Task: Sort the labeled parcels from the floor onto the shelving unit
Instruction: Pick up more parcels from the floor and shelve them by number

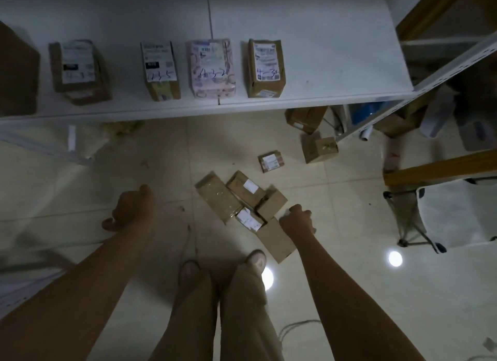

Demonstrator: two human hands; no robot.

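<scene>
Several brown cardboard parcels [243, 199] with white labels lie in a heap on the tiled floor just ahead of my feet. One small labeled parcel [270, 161] lies apart, farther out. On the white shelf [322, 65] stand labeled parcels with handwritten numbers, among them a pink one [212, 67] and a brown one [266, 67]. My right hand [297, 221] hangs as a fist over the near edge of the heap; a small pale thing shows at its knuckles. My left hand [129, 207] hangs left of the heap, fingers loosely curled, holding nothing.
More boxes [320, 147] sit on the floor by the shelf's right upright [376, 118], and one [305, 118] lies under the shelf. A folding stool with a white seat [457, 212] stands at right. A big brown box [16, 73] fills the shelf's left end.
</scene>
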